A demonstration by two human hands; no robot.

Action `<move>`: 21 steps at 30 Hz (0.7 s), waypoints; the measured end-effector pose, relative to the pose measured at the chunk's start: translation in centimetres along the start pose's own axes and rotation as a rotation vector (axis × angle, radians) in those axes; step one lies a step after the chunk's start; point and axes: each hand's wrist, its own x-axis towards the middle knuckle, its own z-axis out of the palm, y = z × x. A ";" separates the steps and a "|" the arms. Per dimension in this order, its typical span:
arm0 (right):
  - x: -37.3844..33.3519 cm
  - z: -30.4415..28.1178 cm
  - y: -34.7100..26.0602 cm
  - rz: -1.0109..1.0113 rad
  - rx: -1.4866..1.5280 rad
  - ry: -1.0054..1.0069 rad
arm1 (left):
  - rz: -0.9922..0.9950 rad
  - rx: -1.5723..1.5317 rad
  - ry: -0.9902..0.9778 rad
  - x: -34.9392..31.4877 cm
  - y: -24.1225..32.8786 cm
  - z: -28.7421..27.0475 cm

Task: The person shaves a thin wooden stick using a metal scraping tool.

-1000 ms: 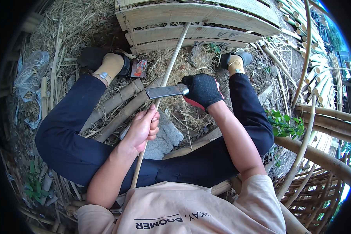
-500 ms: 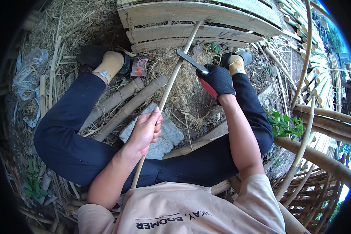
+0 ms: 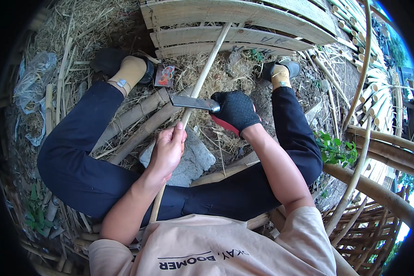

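My bare left hand (image 3: 169,146) is closed around a long pale bamboo strip (image 3: 208,69). The strip slants from my lap up to the wooden slats ahead. My right hand (image 3: 236,110), in a black and red glove, grips a knife (image 3: 191,102) whose handle is mostly hidden by the fingers. Its broad grey blade points left and lies across the strip, a short way above my left thumb. Whether the edge bites into the strip I cannot tell. Beneath my left hand sits a rough grey stone (image 3: 191,162), between my spread legs.
A slatted wooden crate (image 3: 244,37) stands ahead, past my feet. Thick bamboo pieces (image 3: 145,131) lie by my left leg. A small red packet (image 3: 164,76) is near my left shoe, and a crumpled plastic bag (image 3: 37,85) at far left. Bamboo poles (image 3: 375,181) edge the right side.
The knife has come down along the strip toward my left hand, its blade now more level. My right forearm has drawn inward to the left. My left hand keeps its hold, nearly in place.
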 end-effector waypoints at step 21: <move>1.3 0.0 3.2 0.100 -0.050 0.172 | 0.027 0.052 0.039 0.2 0.2 0.2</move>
